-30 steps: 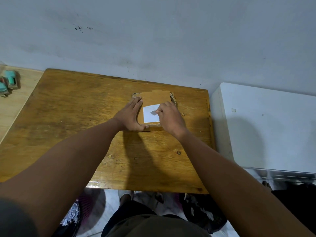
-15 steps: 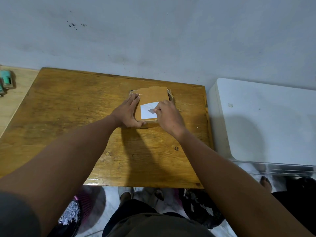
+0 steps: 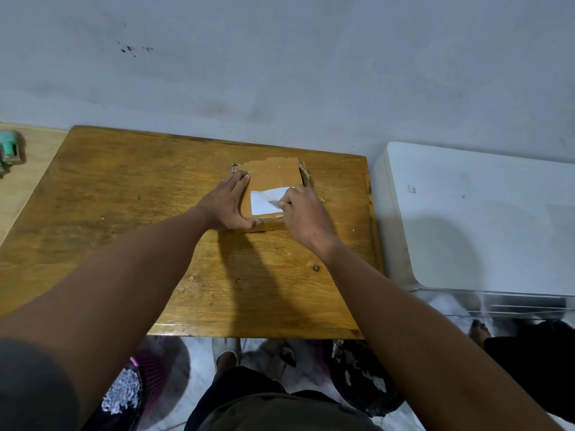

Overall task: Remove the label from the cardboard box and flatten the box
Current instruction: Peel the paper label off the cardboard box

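Observation:
A small brown cardboard box (image 3: 273,174) stands on the far middle of the wooden table (image 3: 124,194). A white label (image 3: 263,202) is stuck on its top, near the front edge. My left hand (image 3: 228,203) lies flat against the box's left side with straight fingers, thumb along the front edge. My right hand (image 3: 303,213) is at the label's right side and pinches its lifted, folded-over right edge between thumb and fingertips. The box's right side is partly hidden by that hand.
The table stands against a grey wall. A white appliance (image 3: 485,219) sits right beside the table's right edge. A pale surface with a green object (image 3: 9,149) lies to the left. Clothes and a basket (image 3: 149,374) are on the floor below.
The label's right edge has come up a little more and folds over towards the left under my right fingers. My left hand stays on the box.

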